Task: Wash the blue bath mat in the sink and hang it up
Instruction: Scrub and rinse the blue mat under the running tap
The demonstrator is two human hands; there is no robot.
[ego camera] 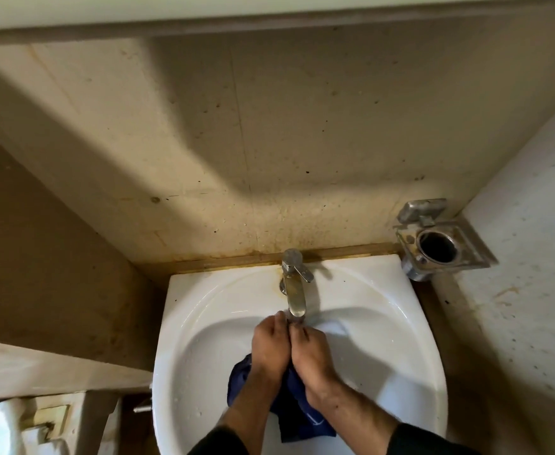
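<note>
The blue bath mat [297, 410] hangs bunched in the white sink [184, 339], mostly hidden under my wrists. My left hand [271, 344] and my right hand [312, 354] are pressed together side by side, both closed on the mat's upper part right under the spout of the metal tap [294, 290]. A paler patch of cloth [333, 326] shows just right of my fingers. The tap's lever points to the right. I cannot tell whether water is running.
A stained beige wall rises behind the sink. A metal holder with a round hole [437, 244] is fixed to the wall at the right. A ledge [39, 366] and a white fixture [3, 428] lie at the lower left.
</note>
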